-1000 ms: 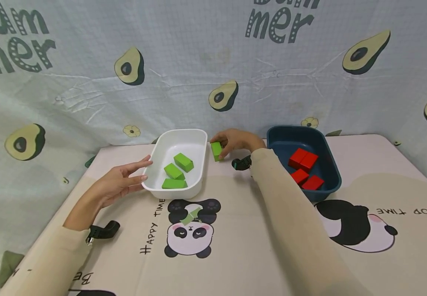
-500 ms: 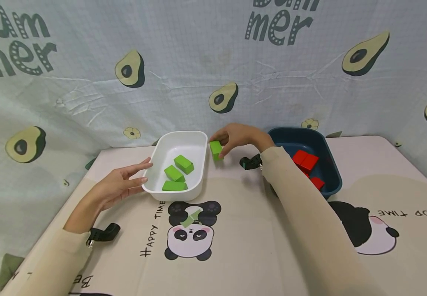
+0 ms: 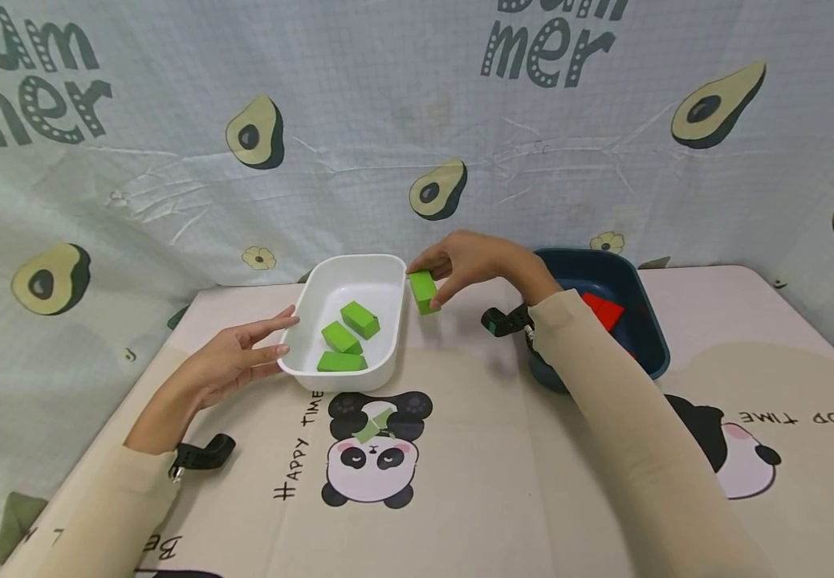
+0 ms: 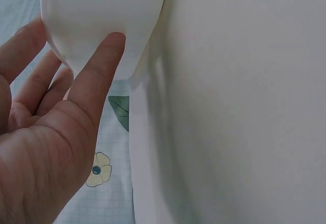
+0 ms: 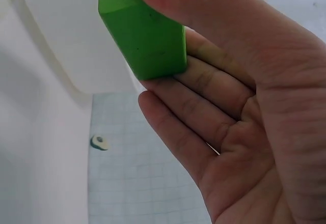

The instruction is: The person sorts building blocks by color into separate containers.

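Observation:
Between thumb and fingers, my right hand (image 3: 478,261) pinches a green block (image 3: 424,292) just right of the white tub (image 3: 395,353). In the right wrist view the green block (image 5: 145,38) is gripped near one end, with the thumb on one side and fingers behind. My left hand (image 3: 236,357) touches the left wall of the white tub with extended fingers. The left wrist view has the thumb and fingertips of this hand (image 4: 56,132) against the tub's outside (image 4: 102,20). Inside the tub lie 3 green blocks (image 3: 342,337).
A dark blue tub (image 3: 648,321) stands at the right, partly behind my right forearm, with red blocks (image 3: 603,309) in it. The table (image 3: 460,482) carries a panda-print cover. A patterned cloth (image 3: 359,120) hangs behind the table.
My right hand keeps its pinch on the green block, and the hand and forearm have shifted slightly up and to the right. The forearm now covers more red blocks. My left hand stays put.

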A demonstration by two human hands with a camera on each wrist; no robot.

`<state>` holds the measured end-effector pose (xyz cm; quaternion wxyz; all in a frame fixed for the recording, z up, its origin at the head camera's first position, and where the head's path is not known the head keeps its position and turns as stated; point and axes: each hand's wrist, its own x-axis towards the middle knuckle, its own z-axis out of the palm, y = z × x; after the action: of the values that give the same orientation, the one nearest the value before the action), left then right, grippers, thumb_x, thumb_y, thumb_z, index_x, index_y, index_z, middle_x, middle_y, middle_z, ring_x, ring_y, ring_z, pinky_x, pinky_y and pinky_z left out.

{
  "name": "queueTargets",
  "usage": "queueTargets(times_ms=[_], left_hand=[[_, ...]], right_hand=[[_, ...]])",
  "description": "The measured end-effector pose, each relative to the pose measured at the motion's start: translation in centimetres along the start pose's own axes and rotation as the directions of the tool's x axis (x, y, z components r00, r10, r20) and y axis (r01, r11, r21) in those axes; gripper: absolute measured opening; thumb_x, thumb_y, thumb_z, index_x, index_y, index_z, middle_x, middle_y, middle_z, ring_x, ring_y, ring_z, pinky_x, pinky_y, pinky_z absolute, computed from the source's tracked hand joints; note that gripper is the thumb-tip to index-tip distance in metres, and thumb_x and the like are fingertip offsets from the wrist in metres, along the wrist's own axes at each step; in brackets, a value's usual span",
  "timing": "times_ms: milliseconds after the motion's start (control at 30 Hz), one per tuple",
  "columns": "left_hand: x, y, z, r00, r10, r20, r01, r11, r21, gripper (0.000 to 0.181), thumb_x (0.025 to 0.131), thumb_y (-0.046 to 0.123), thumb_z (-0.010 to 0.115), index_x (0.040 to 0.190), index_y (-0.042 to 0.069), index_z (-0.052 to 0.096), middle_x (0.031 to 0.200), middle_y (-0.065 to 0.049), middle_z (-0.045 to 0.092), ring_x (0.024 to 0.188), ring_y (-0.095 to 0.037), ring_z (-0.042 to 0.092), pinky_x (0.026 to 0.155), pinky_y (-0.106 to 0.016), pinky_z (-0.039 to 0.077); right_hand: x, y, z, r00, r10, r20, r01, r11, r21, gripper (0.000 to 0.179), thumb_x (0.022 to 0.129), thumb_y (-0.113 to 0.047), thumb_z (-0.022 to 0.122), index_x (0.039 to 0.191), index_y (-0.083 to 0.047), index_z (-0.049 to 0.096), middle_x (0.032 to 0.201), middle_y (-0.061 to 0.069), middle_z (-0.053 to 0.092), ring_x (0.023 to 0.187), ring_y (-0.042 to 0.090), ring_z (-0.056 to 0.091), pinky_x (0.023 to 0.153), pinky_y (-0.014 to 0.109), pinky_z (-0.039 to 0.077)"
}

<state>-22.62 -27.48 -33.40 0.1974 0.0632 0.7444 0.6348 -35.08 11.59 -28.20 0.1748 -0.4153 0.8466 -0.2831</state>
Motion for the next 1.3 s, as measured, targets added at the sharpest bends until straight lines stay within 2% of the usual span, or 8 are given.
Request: queueTargets(times_ms=[233,400,633,833,1067,1300], left_hand=[[0.0,-0.1,-0.1,1.000,0.004,0.000,-0.004,1.000,0.003,0.070,0.098,0.003,0.066,0.157,-0.004,0.028,0.171,-0.005,0.005,0.154,-0.034,0.017,0.102,-0.032,0.053],[0.1,-0.2,-0.1,1.000,0.008,0.002,-0.008,1.000,0.005,0.069,0.098,0.003,0.065,0.157,-0.004,0.029,0.171,-0.005,0.005,0.154,-0.035,0.017,0.101,-0.032,0.053],[0.1,-0.3,-0.2,1.000,0.005,-0.005,-0.005,1.000,0.015,0.069,0.098,0.004,0.066,0.157,-0.003,0.030,0.171,-0.005,0.006,0.153,-0.034,0.019,0.101,-0.032,0.053],[0.1,-0.3,-0.2,1.000,0.007,-0.006,-0.007,1.000,0.012,0.070,0.098,0.004,0.066,0.157,-0.003,0.030,0.171,-0.005,0.006,0.153,-0.034,0.018,0.101,-0.032,0.053],[0.1,-0.3,-0.1,1.000,0.008,-0.005,-0.008,1.000,0.009,0.069,0.098,0.003,0.066,0.157,-0.003,0.029,0.171,-0.005,0.005,0.153,-0.035,0.018,0.101,-0.032,0.053],[0.1,-0.2,0.0,1.000,0.007,-0.005,-0.007,1.000,0.013,0.069,0.098,0.003,0.066,0.157,-0.003,0.029,0.171,-0.005,0.005,0.153,-0.035,0.018,0.101,-0.031,0.053]], right_hand=[[-1.0,-0.9,-0.1,0.999,-0.038,-0.003,0.038,0.999,0.018,0.071,0.076,-0.023,0.091,0.139,-0.006,0.062,0.135,0.007,0.066,0.118,0.022,0.067,0.103,0.032,0.053],[-1.4,-1.2,0.0,0.999,-0.054,0.004,0.054,0.998,0.027,0.072,0.076,-0.024,0.092,0.138,-0.003,0.063,0.135,0.008,0.066,0.117,0.022,0.068,0.104,0.035,0.053],[-1.6,-1.6,0.2,0.997,-0.073,0.013,0.073,0.997,0.010,0.072,0.076,-0.026,0.092,0.138,-0.005,0.063,0.134,0.006,0.067,0.117,0.020,0.068,0.103,0.033,0.053],[-1.7,-1.8,0.3,0.995,-0.095,0.018,0.095,0.995,-0.008,0.073,0.075,-0.028,0.092,0.139,-0.007,0.063,0.134,0.005,0.067,0.116,0.018,0.068,0.103,0.038,0.054],[-1.7,-2.3,0.4,0.993,-0.114,0.020,0.115,0.993,-0.035,0.074,0.076,-0.031,0.091,0.140,-0.008,0.062,0.134,0.003,0.067,0.116,0.016,0.068,0.101,0.029,0.054],[-1.6,-2.7,0.5,0.993,-0.118,0.023,0.119,0.991,-0.056,0.072,0.076,-0.032,0.091,0.139,-0.009,0.063,0.135,0.004,0.067,0.117,0.018,0.068,0.101,0.031,0.054]])
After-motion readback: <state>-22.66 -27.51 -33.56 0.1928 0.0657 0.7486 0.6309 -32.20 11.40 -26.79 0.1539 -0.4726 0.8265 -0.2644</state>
